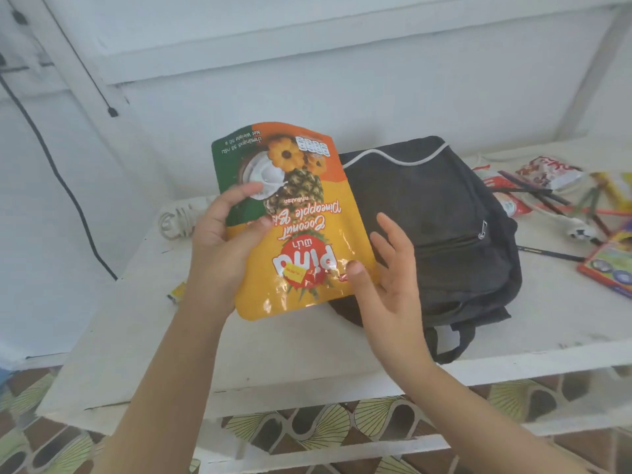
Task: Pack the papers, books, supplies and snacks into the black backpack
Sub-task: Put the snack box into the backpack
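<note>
A yellow, orange and green snack pouch (301, 213) with a pineapple picture is held upside down above the white table, in front of the black backpack (441, 234). My left hand (225, 237) grips the pouch's left edge, thumb on its front. My right hand (390, 278) is at the pouch's lower right corner, thumb touching it, fingers spread apart. The backpack lies flat on the table behind the pouch, its front pocket zipper (482, 229) shut. Its main opening is not visible.
Red and white snack packets (543, 172), pencils and pens (547, 200) and a colourful box (612, 268) lie at the right of the white table (273, 354). A coiled white cable (174, 220) sits at the left. A black cable (51, 159) hangs on the wall.
</note>
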The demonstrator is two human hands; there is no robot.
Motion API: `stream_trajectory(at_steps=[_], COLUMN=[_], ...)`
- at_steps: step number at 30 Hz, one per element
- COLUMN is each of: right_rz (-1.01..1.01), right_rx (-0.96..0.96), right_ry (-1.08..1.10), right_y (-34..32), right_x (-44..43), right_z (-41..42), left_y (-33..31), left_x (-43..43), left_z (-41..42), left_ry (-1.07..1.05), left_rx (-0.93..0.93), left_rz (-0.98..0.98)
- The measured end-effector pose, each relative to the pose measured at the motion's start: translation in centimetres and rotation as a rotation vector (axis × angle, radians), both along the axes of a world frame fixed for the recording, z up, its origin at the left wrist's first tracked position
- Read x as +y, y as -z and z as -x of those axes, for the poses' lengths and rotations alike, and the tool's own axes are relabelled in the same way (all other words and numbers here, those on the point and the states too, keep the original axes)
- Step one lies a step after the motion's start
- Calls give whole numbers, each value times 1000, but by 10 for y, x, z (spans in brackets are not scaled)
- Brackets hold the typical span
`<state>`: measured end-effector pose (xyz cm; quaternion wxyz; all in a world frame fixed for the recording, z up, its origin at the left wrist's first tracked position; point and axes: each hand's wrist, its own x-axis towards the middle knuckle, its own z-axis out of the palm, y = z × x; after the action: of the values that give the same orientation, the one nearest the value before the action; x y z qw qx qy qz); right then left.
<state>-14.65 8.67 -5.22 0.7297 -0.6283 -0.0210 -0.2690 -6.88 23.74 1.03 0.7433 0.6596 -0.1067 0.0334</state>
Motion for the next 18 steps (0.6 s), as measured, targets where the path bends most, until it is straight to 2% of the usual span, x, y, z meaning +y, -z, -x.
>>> stream_trajectory(at_steps=[4, 9, 12, 14, 16, 18], right_rz=[-48, -270, -418, -485, -506, -525], right_rx=[63, 215, 265, 276, 288, 285], right_ry=[-62, -191, -163, -152, -105, -52], right_y=[-8, -8, -8, -8, -8, -5], right_x=[-27, -64, -86, -102, -116, -131], right_z=[5, 18, 25, 29, 31, 33], left_y=[0, 2, 1, 10, 19, 29], left_x=[-23, -54, -80, -90, -93, -93], left_z=[-5, -8, -9, -2, 5, 10], left_ry=[230, 398, 393, 518, 607, 691], left_rx=[4, 4, 54, 115, 157, 108], left_rz=[-40, -94, 6, 131, 10, -306])
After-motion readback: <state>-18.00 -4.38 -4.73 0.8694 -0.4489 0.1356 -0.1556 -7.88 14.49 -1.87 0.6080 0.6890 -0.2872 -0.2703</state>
